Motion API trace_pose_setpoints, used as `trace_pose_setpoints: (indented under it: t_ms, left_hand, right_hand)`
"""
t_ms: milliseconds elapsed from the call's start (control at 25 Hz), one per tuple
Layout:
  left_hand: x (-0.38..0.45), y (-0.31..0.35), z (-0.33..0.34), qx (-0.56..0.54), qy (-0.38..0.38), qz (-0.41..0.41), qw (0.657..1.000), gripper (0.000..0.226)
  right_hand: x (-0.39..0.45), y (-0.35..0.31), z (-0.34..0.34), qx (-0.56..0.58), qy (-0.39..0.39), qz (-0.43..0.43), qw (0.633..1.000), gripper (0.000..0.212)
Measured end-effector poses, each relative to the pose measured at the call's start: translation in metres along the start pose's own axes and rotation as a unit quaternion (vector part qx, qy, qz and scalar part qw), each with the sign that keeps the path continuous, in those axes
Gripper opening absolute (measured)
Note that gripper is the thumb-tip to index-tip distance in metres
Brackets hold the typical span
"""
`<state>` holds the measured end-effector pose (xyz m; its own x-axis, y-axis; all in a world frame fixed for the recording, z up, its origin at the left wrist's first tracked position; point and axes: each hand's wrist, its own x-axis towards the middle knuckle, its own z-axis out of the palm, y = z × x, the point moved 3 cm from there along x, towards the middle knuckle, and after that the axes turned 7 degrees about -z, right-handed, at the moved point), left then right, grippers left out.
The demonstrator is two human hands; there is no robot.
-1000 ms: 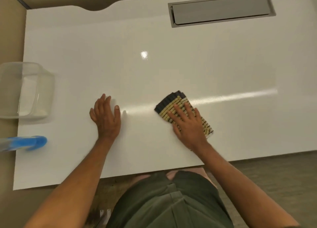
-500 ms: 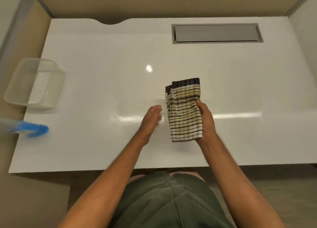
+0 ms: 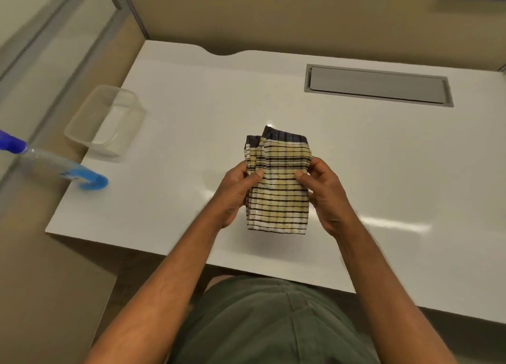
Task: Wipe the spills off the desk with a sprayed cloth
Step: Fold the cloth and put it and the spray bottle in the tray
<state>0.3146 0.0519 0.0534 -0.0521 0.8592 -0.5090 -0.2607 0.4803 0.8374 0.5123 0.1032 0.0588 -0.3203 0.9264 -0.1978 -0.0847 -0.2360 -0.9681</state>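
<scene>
A folded cloth (image 3: 278, 188), yellow and white with dark stripes and a dark top band, is held up above the white desk (image 3: 191, 112). My left hand (image 3: 236, 194) grips its left edge and my right hand (image 3: 325, 196) grips its right edge, thumbs pressed on the front. A spray bottle (image 3: 54, 166) with a blue cap and blue base lies on its side at the desk's left edge, partly off it. No spill shows on the glossy surface.
A clear plastic container (image 3: 105, 120) stands at the desk's left side, beyond the bottle. A grey cable hatch (image 3: 377, 86) is set into the far right of the desk. Beige partition walls enclose the back and left.
The cloth was pressed flat on the desk under my right hand; it has been lifted and my left hand has come off the desk and taken its left edge.
</scene>
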Motion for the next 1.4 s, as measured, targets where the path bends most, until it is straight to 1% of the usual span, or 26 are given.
trace_pose_setpoints:
  t_ms: [160, 280, 360, 480, 560, 600, 680, 800, 880, 960, 1040, 1160, 1240, 1320, 1400]
  left_hand:
    - [-0.012, 0.017, -0.011, -0.031, -0.002, 0.013, 0.999, 0.032]
    - [-0.028, 0.04, -0.021, -0.065, -0.012, 0.048, 0.997, 0.043]
    - [-0.039, 0.06, -0.03, -0.07, -0.006, 0.084, 0.994, 0.039]
    - [-0.052, 0.092, -0.04, -0.048, -0.026, 0.149, 0.987, 0.03]
    - [-0.058, 0.109, -0.049, -0.018, -0.044, 0.199, 0.979, 0.026]
    - [-0.06, 0.116, -0.056, -0.009, -0.04, 0.213, 0.976, 0.027]
    - [-0.063, 0.124, -0.074, 0.006, -0.03, 0.226, 0.974, 0.039]
    - [-0.065, 0.128, -0.106, 0.012, -0.026, 0.229, 0.973, 0.052]
    - [-0.066, 0.127, -0.128, 0.004, -0.004, 0.228, 0.974, 0.057]
    - [-0.068, 0.124, -0.152, -0.018, 0.017, 0.22, 0.975, 0.05]
    - [-0.069, 0.115, -0.176, -0.057, 0.024, 0.2, 0.978, 0.037]
    - [-0.067, 0.095, -0.213, -0.173, 0.048, 0.167, 0.969, 0.033]
    - [-0.061, 0.078, -0.233, -0.236, 0.092, 0.134, 0.958, 0.029]
    - [-0.052, 0.06, -0.252, -0.233, 0.162, 0.073, 0.956, 0.03]
    - [-0.043, 0.048, -0.266, -0.222, 0.206, -0.013, 0.953, 0.035]
  right_hand:
    - [0.013, -0.015, 0.007, -0.046, -0.067, -0.029, 0.996, 0.037]
    - [0.021, -0.043, 0.018, -0.025, -0.133, -0.086, 0.987, 0.041]
    - [0.022, -0.065, 0.029, -0.01, -0.168, -0.124, 0.978, 0.04]
    - [0.025, -0.087, 0.047, -0.01, -0.178, -0.153, 0.972, 0.027]
    - [0.029, -0.093, 0.057, 0.003, -0.168, -0.157, 0.973, 0.026]
    - [0.031, -0.094, 0.064, 0.02, -0.163, -0.161, 0.973, 0.03]
    - [0.031, -0.091, 0.082, 0.055, -0.15, -0.148, 0.976, 0.03]
    - [0.033, -0.071, 0.116, 0.035, -0.124, -0.08, 0.988, 0.031]
    - [0.035, -0.054, 0.134, 0.048, -0.128, -0.024, 0.99, 0.043]
    - [0.037, -0.044, 0.155, 0.084, -0.15, 0.015, 0.985, 0.05]
    - [0.042, -0.036, 0.176, 0.056, -0.18, 0.013, 0.982, 0.046]
    - [0.057, -0.022, 0.209, 0.016, -0.191, 0.014, 0.981, 0.047]
    - [0.071, -0.014, 0.23, 0.015, -0.182, 0.018, 0.983, 0.045]
    - [0.089, -0.006, 0.252, 0.005, -0.164, 0.03, 0.986, 0.044]
    - [0.11, 0.001, 0.274, -0.019, -0.14, 0.047, 0.989, 0.043]
